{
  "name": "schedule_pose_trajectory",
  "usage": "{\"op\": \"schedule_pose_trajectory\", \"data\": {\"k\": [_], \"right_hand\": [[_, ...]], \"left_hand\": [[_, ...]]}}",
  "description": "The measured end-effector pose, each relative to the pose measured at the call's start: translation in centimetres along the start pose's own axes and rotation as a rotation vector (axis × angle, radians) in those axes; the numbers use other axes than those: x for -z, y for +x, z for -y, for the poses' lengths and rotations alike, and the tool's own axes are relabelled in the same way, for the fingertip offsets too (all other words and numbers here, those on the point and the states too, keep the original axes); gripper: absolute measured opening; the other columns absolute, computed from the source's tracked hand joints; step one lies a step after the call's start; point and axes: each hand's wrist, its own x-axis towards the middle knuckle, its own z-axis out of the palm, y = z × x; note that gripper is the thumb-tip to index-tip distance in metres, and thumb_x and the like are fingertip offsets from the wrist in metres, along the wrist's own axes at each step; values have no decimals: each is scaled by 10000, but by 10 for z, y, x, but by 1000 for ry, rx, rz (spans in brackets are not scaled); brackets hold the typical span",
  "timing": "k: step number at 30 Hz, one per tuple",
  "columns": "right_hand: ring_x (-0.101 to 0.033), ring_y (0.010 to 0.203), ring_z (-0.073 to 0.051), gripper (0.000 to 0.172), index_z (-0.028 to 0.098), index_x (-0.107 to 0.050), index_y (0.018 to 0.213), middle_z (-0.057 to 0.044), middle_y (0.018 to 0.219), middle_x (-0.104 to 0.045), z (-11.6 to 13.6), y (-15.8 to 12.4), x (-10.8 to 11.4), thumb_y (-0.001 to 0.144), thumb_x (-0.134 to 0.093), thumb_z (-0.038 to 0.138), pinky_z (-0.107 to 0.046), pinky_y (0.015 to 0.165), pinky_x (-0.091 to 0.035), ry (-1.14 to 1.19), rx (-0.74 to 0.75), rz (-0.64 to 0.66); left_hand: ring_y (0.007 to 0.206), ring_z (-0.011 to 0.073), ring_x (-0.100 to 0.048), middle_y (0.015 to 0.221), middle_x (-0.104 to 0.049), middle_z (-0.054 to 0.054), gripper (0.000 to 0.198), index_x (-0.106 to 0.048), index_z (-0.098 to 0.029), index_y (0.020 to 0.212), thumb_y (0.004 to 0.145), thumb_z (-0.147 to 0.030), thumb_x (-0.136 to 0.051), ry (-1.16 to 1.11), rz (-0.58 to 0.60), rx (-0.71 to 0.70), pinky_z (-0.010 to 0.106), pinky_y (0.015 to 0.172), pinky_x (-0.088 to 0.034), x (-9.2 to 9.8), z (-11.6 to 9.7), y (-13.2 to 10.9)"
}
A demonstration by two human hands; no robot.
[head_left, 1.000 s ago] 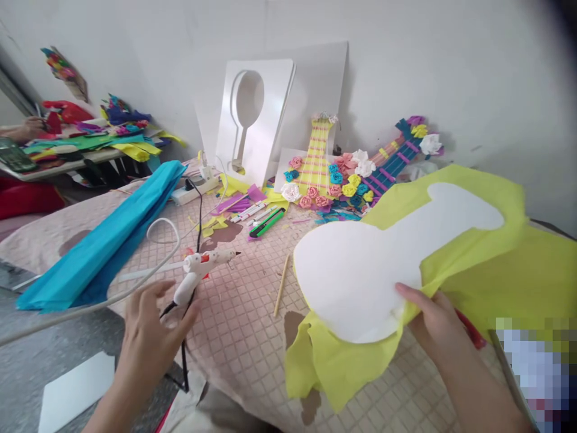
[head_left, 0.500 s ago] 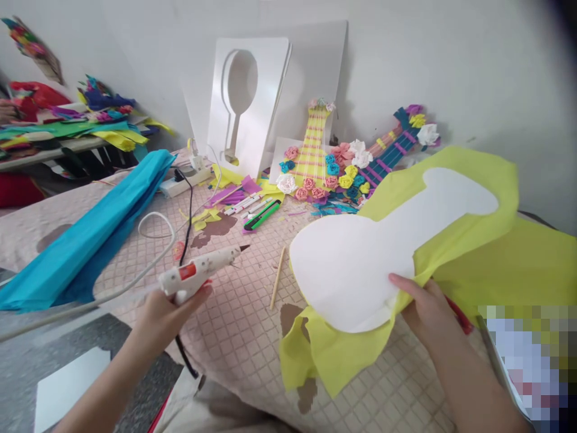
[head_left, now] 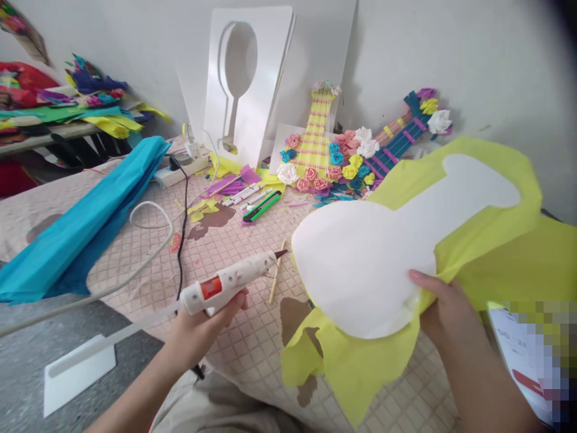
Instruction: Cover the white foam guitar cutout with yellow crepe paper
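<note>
Holds a hot glue gun (head_left: 232,281) in the left grip (head_left: 202,322), fingers wrapped round the handle, nozzle aimed right, just short of a white guitar-shaped cutout (head_left: 374,252). Pinches that cutout's lower edge in the right grip (head_left: 444,307), together with the yellow-green tissue paper (head_left: 496,264) beneath it. On the pink checked surface (head_left: 225,234): a wooden stick (head_left: 276,279) under the nozzle, a green utility knife (head_left: 261,206) farther back, a blue tissue paper bundle (head_left: 85,222) at left, two flower-decorated guitars (head_left: 315,147) against the wall.

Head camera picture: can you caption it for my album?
Left hand points a glue gun at the white guitar cutout the right hand holds.
</note>
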Motion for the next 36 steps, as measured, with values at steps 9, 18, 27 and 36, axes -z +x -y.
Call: {"op": "schedule_pose_trajectory", "data": {"k": [9, 18, 27, 36], "right_hand": [[-611, 990, -253, 377, 243, -659, 928, -50, 1007, -677, -2, 1, 2, 561, -722, 184, -334, 807, -543, 36, 48, -8], [-646, 909, -221, 373, 234, -660, 888, -1, 897, -697, -2, 0, 0, 525, -733, 185, -314, 762, -566, 56, 95, -25], [-645, 909, -228, 351, 211, -668, 866, -19, 909, -695, -3, 2, 2, 525, -743, 184, -315, 761, -565, 50, 85, -15], [-633, 942, -232, 407, 213, -654, 934, -27, 943, -690, -5, 3, 4, 538, -741, 181, -329, 784, -558, 33, 68, -21]], "left_hand": [[509, 173, -518, 541, -575, 19, 277, -626, -184, 690, 672, -461, -621, 80, -60, 34, 272, 469, -410, -7, 13, 0], [511, 144, -498, 559, -575, 23, 267, -603, -145, 683, 671, -412, -607, 39, -55, 26, 245, 453, -398, -8, 9, -3], [462, 119, -436, 492, -473, -21, 228, -550, -168, 651, 743, -376, -555, 72, -1, -62, 236, 433, -370, -7, 10, -3], [449, 127, -440, 434, -459, -17, 331, -486, -192, 496, 755, -391, -540, 142, 8, -93, 232, 419, -351, -4, 19, -1]]}}
